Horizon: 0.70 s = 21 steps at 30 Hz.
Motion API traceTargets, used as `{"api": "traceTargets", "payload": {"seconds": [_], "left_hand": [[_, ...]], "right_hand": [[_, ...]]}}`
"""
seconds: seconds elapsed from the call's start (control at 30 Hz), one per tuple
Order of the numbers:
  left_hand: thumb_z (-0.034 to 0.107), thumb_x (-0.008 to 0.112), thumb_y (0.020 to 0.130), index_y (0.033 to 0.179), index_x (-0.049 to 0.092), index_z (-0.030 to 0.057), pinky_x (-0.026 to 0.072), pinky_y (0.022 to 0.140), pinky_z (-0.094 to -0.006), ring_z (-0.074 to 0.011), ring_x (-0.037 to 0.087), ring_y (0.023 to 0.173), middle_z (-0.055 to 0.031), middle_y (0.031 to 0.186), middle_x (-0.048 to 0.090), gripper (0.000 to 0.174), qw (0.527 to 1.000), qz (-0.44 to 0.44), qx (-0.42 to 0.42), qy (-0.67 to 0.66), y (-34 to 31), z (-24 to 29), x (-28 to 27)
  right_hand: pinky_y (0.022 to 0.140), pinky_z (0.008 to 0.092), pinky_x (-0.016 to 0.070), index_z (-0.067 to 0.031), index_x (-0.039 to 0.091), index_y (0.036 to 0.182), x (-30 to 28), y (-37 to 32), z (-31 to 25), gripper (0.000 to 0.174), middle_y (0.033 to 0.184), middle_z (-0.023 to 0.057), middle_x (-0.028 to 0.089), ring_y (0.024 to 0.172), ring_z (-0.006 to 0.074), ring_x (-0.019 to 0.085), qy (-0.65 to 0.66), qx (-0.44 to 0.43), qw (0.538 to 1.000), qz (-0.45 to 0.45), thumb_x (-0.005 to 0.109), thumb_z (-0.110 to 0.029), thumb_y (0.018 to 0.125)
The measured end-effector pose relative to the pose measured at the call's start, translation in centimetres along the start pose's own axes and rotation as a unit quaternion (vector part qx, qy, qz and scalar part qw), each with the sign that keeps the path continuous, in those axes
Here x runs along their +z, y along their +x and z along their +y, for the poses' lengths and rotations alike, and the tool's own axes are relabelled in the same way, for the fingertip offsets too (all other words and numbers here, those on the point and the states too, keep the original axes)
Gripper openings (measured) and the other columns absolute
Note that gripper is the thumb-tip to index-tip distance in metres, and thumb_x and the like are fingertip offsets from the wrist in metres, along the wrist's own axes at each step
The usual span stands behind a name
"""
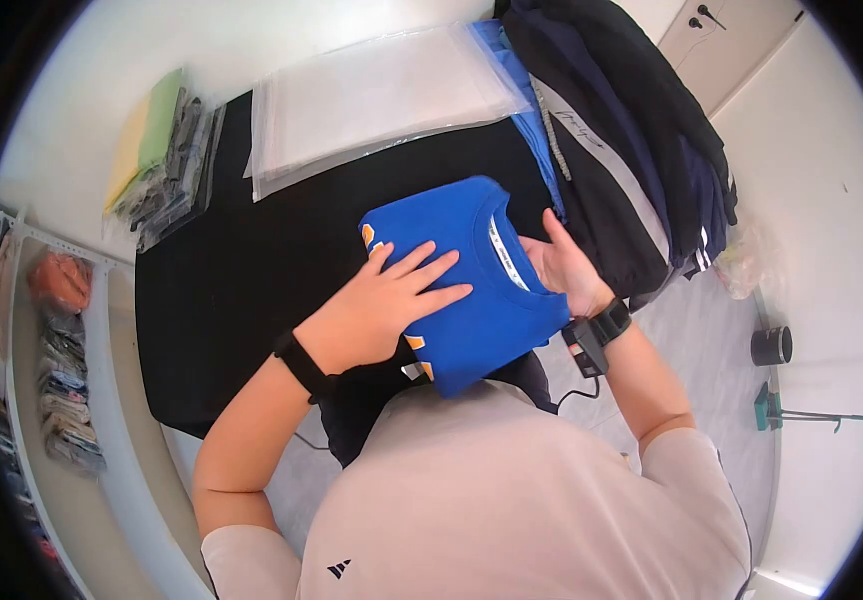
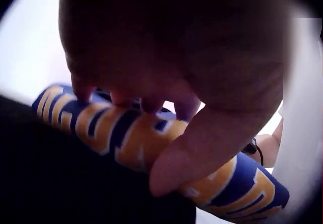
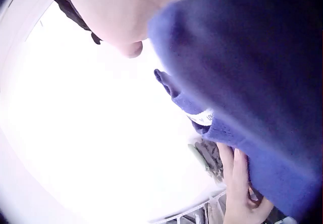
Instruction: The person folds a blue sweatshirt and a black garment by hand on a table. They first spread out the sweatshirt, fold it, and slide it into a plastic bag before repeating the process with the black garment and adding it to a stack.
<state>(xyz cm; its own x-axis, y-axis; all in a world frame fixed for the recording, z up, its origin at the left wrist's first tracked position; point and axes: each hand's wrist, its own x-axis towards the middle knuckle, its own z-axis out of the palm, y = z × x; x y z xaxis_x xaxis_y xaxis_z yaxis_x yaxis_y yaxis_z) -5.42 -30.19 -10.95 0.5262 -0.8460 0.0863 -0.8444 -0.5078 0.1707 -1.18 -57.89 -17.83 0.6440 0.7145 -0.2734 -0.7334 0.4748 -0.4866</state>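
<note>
A folded blue shirt [image 1: 472, 250] with a ribbed round collar and a white neck label is held up over the near edge of the black-covered table. My left hand [image 1: 377, 310] grips its left side, with spread fingers on top. In the left wrist view the thumb [image 2: 176, 166] lies across the folded edge, over orange and white lettering [image 2: 146, 138]. On the collar side my right hand [image 1: 572, 275] supports the shirt from below, thumb raised away from the cloth; its other fingers are mostly hidden beneath the shirt.
Clear plastic bags [image 1: 382, 95] lie flat at the table's back. A pile of dark garments [image 1: 602, 130] is at the right, and packed clothes [image 1: 167, 160] are stacked at the left. A shelf rack [image 1: 102, 330] stands left of the black-covered table [image 1: 222, 310].
</note>
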Motion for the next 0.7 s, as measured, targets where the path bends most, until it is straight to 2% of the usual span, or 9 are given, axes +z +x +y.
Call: {"api": "traceTargets", "payload": {"seconds": [0.07, 0.13, 0.17, 0.2, 0.27, 0.3, 0.4, 0.53, 0.7], "left_hand": [[0.001, 0.068, 0.068, 0.134, 0.049, 0.0204, 0.0228, 0.105, -0.0581, -0.0352, 0.028, 0.136, -0.0159, 0.147, 0.033, 0.072, 0.999, -0.016, -0.044, -0.015, -0.2, 0.8, 0.7], [0.0, 0.069, 0.066, 0.137, 0.046, 0.0246, 0.0204, 0.106, -0.0607, -0.0382, 0.022, 0.138, -0.0155, 0.15, 0.026, 0.079, 0.998, -0.025, -0.051, -0.04, -0.2, 1.0, 0.9], [0.0, 0.069, 0.066, 0.136, 0.047, 0.0262, 0.0199, 0.106, -0.061, -0.0382, 0.022, 0.138, -0.0154, 0.15, 0.026, 0.078, 0.997, -0.024, -0.06, -0.039, -0.1, 1.2, 1.0], [0.0, 0.069, 0.066, 0.135, 0.048, 0.0279, 0.0193, 0.106, -0.0613, -0.0381, 0.022, 0.138, -0.0152, 0.15, 0.027, 0.077, 0.997, -0.023, -0.068, -0.038, -0.1, 1.3, 1.0], [-0.003, 0.067, 0.067, 0.131, 0.052, 0.0284, 0.0191, 0.106, -0.0607, -0.0374, 0.022, 0.138, -0.0141, 0.15, 0.027, 0.073, 0.997, -0.014, -0.062, -0.053, -0.1, 1.3, 1.1], [-0.005, 0.065, 0.067, 0.128, 0.056, 0.029, 0.0189, 0.107, -0.0602, -0.0366, 0.023, 0.138, -0.0129, 0.15, 0.028, 0.07, 0.996, -0.007, -0.055, -0.067, -0.2, 1.2, 1.2], [-0.002, 0.065, 0.07, 0.12, 0.062, 0.0259, 0.0194, 0.109, -0.0583, -0.0312, 0.023, 0.139, -0.0086, 0.149, 0.031, 0.057, 0.998, -0.026, -0.02, -0.059, -0.5, 0.9, 1.6], [-0.006, 0.062, 0.071, 0.114, 0.066, 0.0247, 0.0194, 0.109, -0.058, -0.0294, 0.023, 0.139, -0.006, 0.148, 0.032, 0.053, 0.996, -0.007, -0.004, -0.086, -1.1, 1.5, 2.0], [-0.008, 0.061, 0.069, 0.113, 0.067, 0.0238, 0.0191, 0.109, -0.0593, -0.03, 0.023, 0.139, -0.0065, 0.148, 0.032, 0.055, 0.996, -0.022, -0.024, -0.086, -1.3, 1.5, 1.9]], "right_hand": [[0.096, 0.0367, 0.0461, 0.0014, 0.037, 0.135, 0.3, -0.2, -0.3, 0.076, 0.123, 0.015, 0.058, 0.107, 0.0223, 0.06, 0.002, -0.002, 1.0, 0.0, 0.034, -0.061, 0.093], [0.1, 0.0383, 0.0423, 0.0029, 0.035, 0.137, 0.8, -0.3, -0.4, 0.076, 0.131, 0.0163, 0.052, 0.117, 0.0248, 0.054, -0.054, 0.021, 0.998, 0.003, 0.032, -0.059, 0.094], [0.093, 0.0352, 0.0483, 0.0011, 0.039, 0.135, 1.4, -0.7, -0.3, 0.066, 0.122, 0.0135, 0.058, 0.107, 0.02, 0.06, -0.079, 0.014, 0.996, 0.033, 0.042, -0.052, 0.095], [0.093, 0.0352, 0.0483, 0.0011, 0.039, 0.135, 2.0, -0.9, -0.6, 0.066, 0.122, 0.0135, 0.058, 0.107, 0.02, 0.06, -0.08, 0.015, 0.996, 0.034, 0.042, -0.052, 0.095], [0.093, 0.0356, 0.0483, 0.0004, 0.039, 0.135, 2.9, -1.1, -1.2, 0.06, 0.122, 0.0127, 0.059, 0.107, 0.02, 0.06, -0.261, 0.019, 0.962, 0.079, 0.055, -0.039, 0.093], [0.094, 0.0359, 0.0475, -0.0014, 0.039, 0.136, 3.0, -0.9, -2.0, 0.063, 0.122, 0.0113, 0.058, 0.109, 0.0193, 0.059, -0.249, 0.057, 0.965, 0.065, 0.066, -0.03, 0.087], [0.096, 0.0352, 0.0445, -0.0021, 0.036, 0.138, 3.6, -0.3, -3.1, 0.069, 0.127, 0.0108, 0.055, 0.113, 0.0188, 0.056, -0.299, 0.134, 0.944, 0.042, 0.07, -0.025, 0.083], [0.098, 0.0362, 0.0429, -0.004, 0.04, 0.136, 3.6, -0.1, -3.3, 0.071, 0.128, 0.0099, 0.055, 0.114, 0.0203, 0.055, -0.298, 0.177, 0.937, 0.034, 0.075, -0.03, 0.079], [0.099, 0.0384, 0.0418, -0.0037, 0.044, 0.134, 4.5, -0.3, -1.7, 0.065, 0.127, 0.0115, 0.055, 0.114, 0.0214, 0.054, -0.273, 0.152, 0.949, 0.04, 0.074, -0.02, 0.079]]}}
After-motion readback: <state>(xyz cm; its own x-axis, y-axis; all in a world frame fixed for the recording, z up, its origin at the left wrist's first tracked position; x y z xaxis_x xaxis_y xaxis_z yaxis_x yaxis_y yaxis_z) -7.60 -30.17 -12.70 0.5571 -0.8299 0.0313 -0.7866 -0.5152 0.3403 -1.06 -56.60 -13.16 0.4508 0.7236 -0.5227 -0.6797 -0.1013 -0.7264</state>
